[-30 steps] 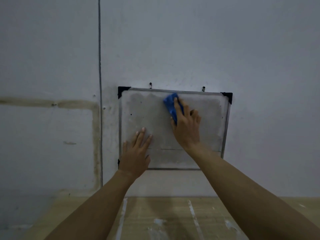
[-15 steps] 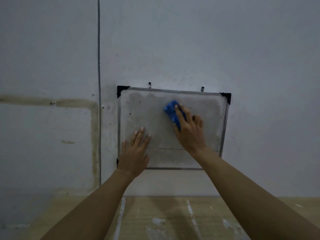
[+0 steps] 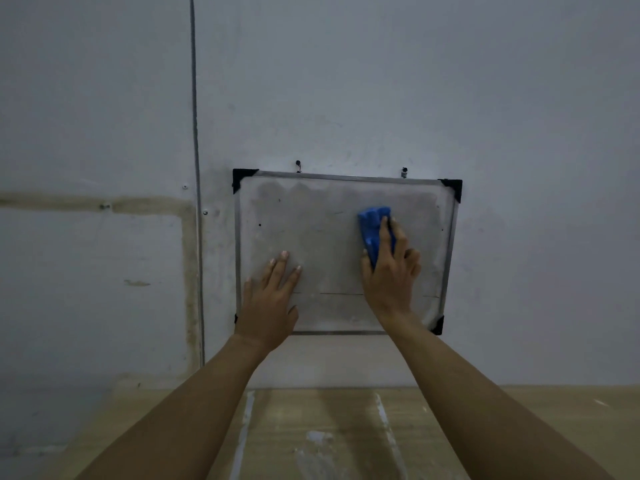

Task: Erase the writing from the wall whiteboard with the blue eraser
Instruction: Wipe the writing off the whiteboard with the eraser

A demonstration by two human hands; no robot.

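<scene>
My right hand (image 3: 389, 275) clamps the eraser (image 3: 374, 233) near the whiteboard's (image 3: 311, 237) right edge, left hand (image 3: 268, 299) splayed flat at its bottom-left corner; pressing unevenly could swing it on its hooks (image 3: 298, 165)

Left hand (image 3: 268, 306) flat — right hand (image 3: 391, 271) gripping.

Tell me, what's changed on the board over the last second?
The right hand has slid the eraser down from near the board's top edge and rightward, gripping it all the while. The left hand has stayed flat on the lower left of the board, and the board hangs as before. Nothing was picked up or let go.
</scene>
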